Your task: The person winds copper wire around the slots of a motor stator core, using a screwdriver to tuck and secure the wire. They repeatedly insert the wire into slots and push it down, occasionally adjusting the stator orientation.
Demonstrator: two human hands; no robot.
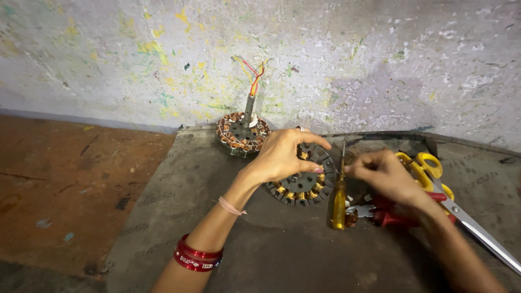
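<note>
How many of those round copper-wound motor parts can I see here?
2. One wound stator stands by the wall with a shaft and coloured wires sticking up. The other stator lies on the grey mat under the left hand, partly covered. None seem hidden elsewhere.
</note>
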